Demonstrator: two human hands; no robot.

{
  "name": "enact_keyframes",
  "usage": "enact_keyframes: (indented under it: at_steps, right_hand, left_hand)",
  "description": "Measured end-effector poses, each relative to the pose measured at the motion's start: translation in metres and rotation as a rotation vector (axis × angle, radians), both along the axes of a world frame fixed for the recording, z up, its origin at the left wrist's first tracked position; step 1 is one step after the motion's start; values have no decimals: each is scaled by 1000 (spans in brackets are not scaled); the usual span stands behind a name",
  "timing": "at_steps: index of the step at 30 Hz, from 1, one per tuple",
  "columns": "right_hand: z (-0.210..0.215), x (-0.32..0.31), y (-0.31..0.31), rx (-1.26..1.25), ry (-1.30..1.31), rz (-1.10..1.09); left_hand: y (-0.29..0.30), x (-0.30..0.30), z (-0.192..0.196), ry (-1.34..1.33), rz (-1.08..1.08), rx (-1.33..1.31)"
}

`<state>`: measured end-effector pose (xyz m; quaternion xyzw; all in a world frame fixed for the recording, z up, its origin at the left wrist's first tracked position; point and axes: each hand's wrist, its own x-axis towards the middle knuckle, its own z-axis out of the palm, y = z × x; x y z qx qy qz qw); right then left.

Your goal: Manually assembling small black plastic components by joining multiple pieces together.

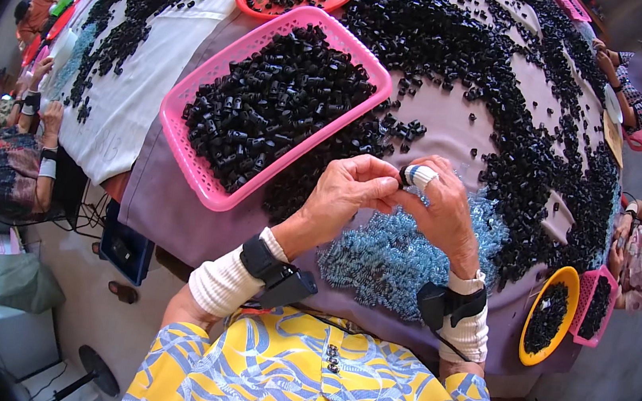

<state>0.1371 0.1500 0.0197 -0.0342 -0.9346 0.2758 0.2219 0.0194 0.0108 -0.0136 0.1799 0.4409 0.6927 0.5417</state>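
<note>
My left hand [347,193] and my right hand [442,215] meet fingertip to fingertip in front of me, both pinched closed. Between them shows a small black plastic piece [403,177], mostly covered by the fingers. White tape with a blue stripe [420,177] wraps one finger of my right hand. Just below both hands spreads a pile of small shiny pale-blue pieces [393,265]. Left of them stands a pink perforated basket [211,198], heaped with short black cylindrical parts [268,106].
Loose black parts [437,38] cover much of the cloth-covered table [158,188]. A red tray [260,9] lies beyond the basket. At right are a yellow tray [526,338] and another pink basket [587,333]. Other people sit around the table on both sides.
</note>
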Motion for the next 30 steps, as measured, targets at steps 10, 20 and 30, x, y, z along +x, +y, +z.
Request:
enact_keyframes:
  at_steps: [10, 20, 30]
  right_hand:
    - [-28, 19, 33, 215, -214, -174]
    - [-49, 9, 21, 339, -241, -126]
    - [2, -2, -6, -233, 17, -163]
  left_hand:
    - [2, -11, -1, -57, 85, -63]
    - [-4, -13, -3, -208, 34, 8]
    - [0, -8, -8, -199, 32, 28]
